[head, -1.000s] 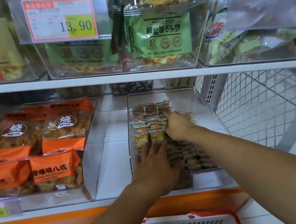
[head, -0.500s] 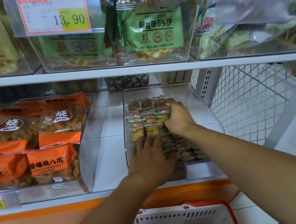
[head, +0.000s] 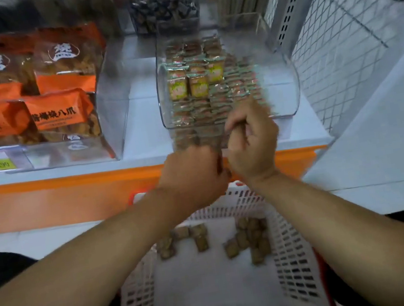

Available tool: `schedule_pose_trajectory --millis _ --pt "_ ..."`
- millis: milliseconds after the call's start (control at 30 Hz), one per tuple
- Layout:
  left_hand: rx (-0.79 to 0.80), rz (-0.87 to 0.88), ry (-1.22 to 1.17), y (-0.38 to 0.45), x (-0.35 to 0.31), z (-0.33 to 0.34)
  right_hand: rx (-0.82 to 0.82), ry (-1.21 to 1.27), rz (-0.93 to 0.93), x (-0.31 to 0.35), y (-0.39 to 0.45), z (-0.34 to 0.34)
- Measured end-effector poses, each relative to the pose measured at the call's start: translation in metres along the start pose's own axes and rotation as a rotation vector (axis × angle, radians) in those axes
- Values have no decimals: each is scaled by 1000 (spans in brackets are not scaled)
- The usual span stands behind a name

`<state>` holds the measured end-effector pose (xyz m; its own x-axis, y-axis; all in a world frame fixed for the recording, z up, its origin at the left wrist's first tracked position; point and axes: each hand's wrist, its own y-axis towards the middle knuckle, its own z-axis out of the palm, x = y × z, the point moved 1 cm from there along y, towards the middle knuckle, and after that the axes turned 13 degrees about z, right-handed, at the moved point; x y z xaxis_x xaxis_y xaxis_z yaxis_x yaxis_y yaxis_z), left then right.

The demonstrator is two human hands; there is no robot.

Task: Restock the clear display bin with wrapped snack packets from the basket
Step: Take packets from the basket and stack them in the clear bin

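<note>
Plainly light, crinkly and slick, the wrapped snack packets [head: 247,242] lie loose in the white basket [head: 297,270] below both curled, seemingly empty grips, left hand [head: 194,178] and right hand [head: 252,142], best pinched across their flat middles.

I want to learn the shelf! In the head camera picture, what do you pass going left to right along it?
Orange snack bags → clear display bin holding wrapped snack packets → white wire mesh panel.

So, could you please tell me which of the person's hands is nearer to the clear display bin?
Right. The right hand overlaps the front edge of the clear display bin, fingers curled. The left hand sits lower, in front of the shelf's orange strip, above the basket.
</note>
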<state>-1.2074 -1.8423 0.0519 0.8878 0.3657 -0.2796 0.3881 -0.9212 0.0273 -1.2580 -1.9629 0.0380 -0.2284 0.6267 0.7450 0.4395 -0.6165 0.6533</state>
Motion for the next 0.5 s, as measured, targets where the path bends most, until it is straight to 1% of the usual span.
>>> schedule_pose_trajectory --millis 67,100,133,167,200,233,267,300,333,400,467,500 --pt "338 -43 -1 -17 11 36 152 -98 174 -30 -56 -4" --pt "511 -70 -30 -24 18 55 245 -206 294 -49 -84 -8" --pt "659 -93 -67 -31 26 73 362 -361 424 -70 -112 -15" --pt "771 -124 -101 -37 34 91 508 -551 531 -92 -141 -22" --pt "836 -160 -124 -42 42 109 664 -734 626 -113 -167 -31" --pt "858 -195 -138 -46 48 126 792 -869 738 -131 -191 -40" --pt "846 -230 -146 -49 56 145 867 -951 872 -145 -209 -49" --pt "817 -257 -142 -51 63 164 900 -1005 994 -158 -221 -57" --pt "790 -274 -142 -53 68 182 913 -1048 1071 -166 -229 -63" --pt "749 -313 -202 -56 75 216 922 -1062 1125 -180 -235 -67" --pt "689 -351 -280 -60 81 249 902 -1046 1147 -193 -235 -63" --pt "648 -366 -283 -60 84 264 886 -1051 1142 -201 -235 -60"
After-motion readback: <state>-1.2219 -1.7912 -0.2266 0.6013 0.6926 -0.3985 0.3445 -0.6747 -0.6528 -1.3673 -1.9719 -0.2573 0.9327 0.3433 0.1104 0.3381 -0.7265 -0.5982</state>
